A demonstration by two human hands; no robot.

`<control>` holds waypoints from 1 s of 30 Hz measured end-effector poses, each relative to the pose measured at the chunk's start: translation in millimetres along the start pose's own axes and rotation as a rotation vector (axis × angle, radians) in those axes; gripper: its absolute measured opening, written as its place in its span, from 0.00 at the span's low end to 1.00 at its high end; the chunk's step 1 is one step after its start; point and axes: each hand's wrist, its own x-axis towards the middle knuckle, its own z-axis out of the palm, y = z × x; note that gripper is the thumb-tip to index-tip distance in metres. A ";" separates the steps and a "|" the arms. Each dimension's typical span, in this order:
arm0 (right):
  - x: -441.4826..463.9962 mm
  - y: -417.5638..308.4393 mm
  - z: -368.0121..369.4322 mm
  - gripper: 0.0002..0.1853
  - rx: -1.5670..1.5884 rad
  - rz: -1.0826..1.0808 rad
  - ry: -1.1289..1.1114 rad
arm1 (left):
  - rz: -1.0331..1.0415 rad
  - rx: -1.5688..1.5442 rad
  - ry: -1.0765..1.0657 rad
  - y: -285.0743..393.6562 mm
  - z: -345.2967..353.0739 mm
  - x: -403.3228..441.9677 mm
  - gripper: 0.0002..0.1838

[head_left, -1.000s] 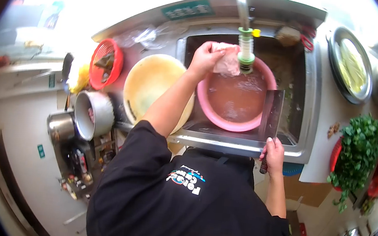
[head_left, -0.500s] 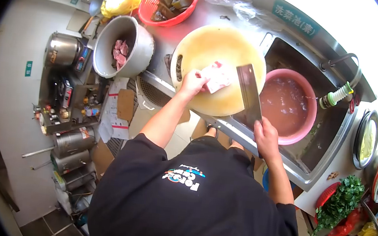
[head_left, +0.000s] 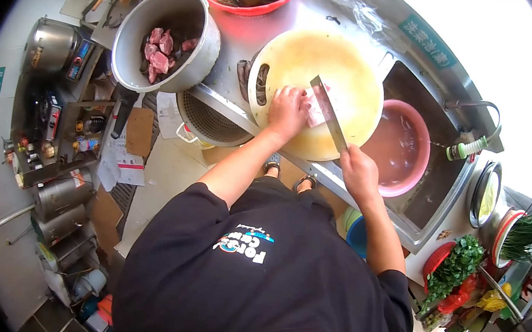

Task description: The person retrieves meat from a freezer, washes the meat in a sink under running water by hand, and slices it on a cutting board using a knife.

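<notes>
We have the sink [head_left: 433, 192] at four o'clock from the round cutting board [head_left: 356, 65], whose slot sits at nine o'clock. The grey pot [head_left: 208, 51], with chunks of meat inside, is between nine and ten o'clock of the board; the pink basin [head_left: 425, 151] of cloudy water is in the sink at four. The red basket [head_left: 257, 11] with dark, folded pieces is at eleven. Our cleaver [head_left: 331, 116] crosses above the board, tip toward twelve. Our right hand [head_left: 362, 174], at five, is closed round its handle. Our left hand [head_left: 288, 111], at eight, curls against the pale meat piece [head_left: 315, 114] near the board's centre; we cannot tell whether its fingertips meet or whether the blade touches the meat.
</notes>
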 end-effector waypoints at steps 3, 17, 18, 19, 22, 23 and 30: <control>0.8 2.6 0.8 0.09 -0.004 0.001 -0.028 | 0.031 -0.002 0.036 1.2 4.6 0.4 0.15; 56.5 -6.5 23.9 0.10 -0.089 -0.011 -0.162 | 0.051 -0.002 -0.015 6.6 6.5 -1.2 0.17; 56.2 -4.1 20.6 0.10 -0.087 -0.008 -0.179 | 0.026 -0.005 -0.019 8.1 6.4 -0.9 0.17; 47.2 2.7 15.9 0.10 -0.093 -0.006 -0.181 | 0.023 -0.012 -0.019 7.6 8.0 -0.2 0.17; 24.3 16.4 7.4 0.11 -0.113 0.047 -0.253 | 0.033 0.005 -0.001 2.7 10.6 0.2 0.18; 26.7 14.9 8.4 0.12 -0.097 0.026 -0.223 | 0.055 -0.015 0.017 2.9 9.1 0.2 0.18; 87.1 1.9 40.8 0.09 -0.126 -0.063 -0.167 | -0.001 -0.028 -0.022 2.3 10.7 -4.8 0.18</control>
